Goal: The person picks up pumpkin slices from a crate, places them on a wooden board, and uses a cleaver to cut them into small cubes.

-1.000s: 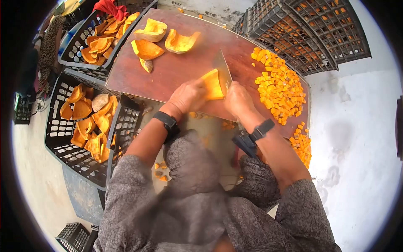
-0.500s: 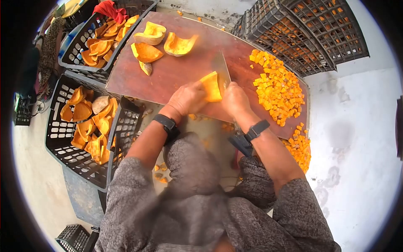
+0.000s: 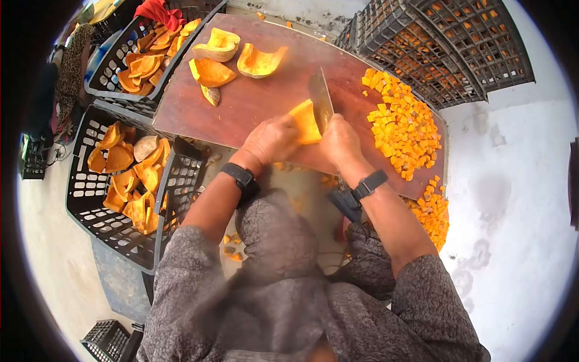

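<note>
Near the front edge of the reddish-brown board point(image 3: 205, 123), my left hand point(image 3: 274, 140) is closed on an orange pumpkin piece point(image 3: 306, 120). My right hand point(image 3: 341, 142) grips a wide-bladed knife point(image 3: 321, 96), its blade just right of the piece and pointing away from me. Whether the blade touches the piece I cannot tell. Several larger pumpkin pieces point(image 3: 260, 62) lie at the board's back left. A heap of small pumpkin cubes point(image 3: 404, 130) covers its right side.
Two black crates of pumpkin pieces stand at the left, one at the back point(image 3: 158, 99) and one nearer point(image 3: 111, 226). Stacked black crates point(image 3: 422, 51) rise behind the board. More cubes point(image 3: 431, 214) lie beyond its right front edge. A white wall point(image 3: 506, 181) borders the right.
The view has shifted slightly. Both hands keep their grips, and the knife and pumpkin piece have hardly moved between them.
</note>
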A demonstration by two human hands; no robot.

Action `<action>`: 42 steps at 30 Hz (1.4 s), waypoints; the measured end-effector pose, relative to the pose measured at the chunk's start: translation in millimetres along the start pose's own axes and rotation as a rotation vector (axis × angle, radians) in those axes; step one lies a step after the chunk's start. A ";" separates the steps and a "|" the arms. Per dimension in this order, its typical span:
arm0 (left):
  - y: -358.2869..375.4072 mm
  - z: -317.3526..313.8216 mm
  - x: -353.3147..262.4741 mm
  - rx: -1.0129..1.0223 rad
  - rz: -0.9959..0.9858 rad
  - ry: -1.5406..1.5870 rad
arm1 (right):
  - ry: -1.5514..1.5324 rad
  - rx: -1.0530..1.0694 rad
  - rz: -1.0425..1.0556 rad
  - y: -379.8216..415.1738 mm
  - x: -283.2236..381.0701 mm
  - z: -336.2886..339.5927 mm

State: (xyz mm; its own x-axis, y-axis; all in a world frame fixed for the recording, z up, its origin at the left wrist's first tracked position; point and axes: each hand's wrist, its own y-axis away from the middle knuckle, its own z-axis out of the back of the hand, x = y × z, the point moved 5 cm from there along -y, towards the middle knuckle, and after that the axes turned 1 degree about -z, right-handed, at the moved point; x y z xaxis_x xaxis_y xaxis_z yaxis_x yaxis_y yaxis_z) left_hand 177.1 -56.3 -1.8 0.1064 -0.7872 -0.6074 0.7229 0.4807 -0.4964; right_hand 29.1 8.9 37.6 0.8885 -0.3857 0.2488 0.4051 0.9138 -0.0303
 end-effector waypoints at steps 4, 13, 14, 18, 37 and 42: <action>0.2 1.1 2.4 0.013 -0.027 -0.029 | -0.174 0.096 -0.059 -3.4 -27.2 5.4; 1.7 1.8 1.8 -0.059 -0.056 0.005 | -0.091 0.182 0.037 18.6 3.0 52.0; 1.8 1.7 1.6 -0.056 -0.054 0.010 | -0.091 0.184 0.043 19.5 7.2 54.6; 3.1 -0.6 5.8 0.021 -0.033 -0.002 | 0.001 0.174 0.168 26.4 23.3 59.2; 0.1 6.3 1.8 -0.046 -0.104 0.003 | 0.049 0.228 -0.017 8.3 42.8 35.3; 0.6 5.4 1.1 -0.079 -0.098 0.002 | 0.040 0.259 -0.010 17.2 49.0 51.8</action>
State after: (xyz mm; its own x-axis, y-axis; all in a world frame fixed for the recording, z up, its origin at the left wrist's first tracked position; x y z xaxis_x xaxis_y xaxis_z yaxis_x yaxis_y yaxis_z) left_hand 181.3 -59.0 0.6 0.0365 -0.8315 -0.5543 0.6738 0.4301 -0.6008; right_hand 68.4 12.4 99.4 0.8948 -0.3947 0.2088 0.3497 0.9102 0.2220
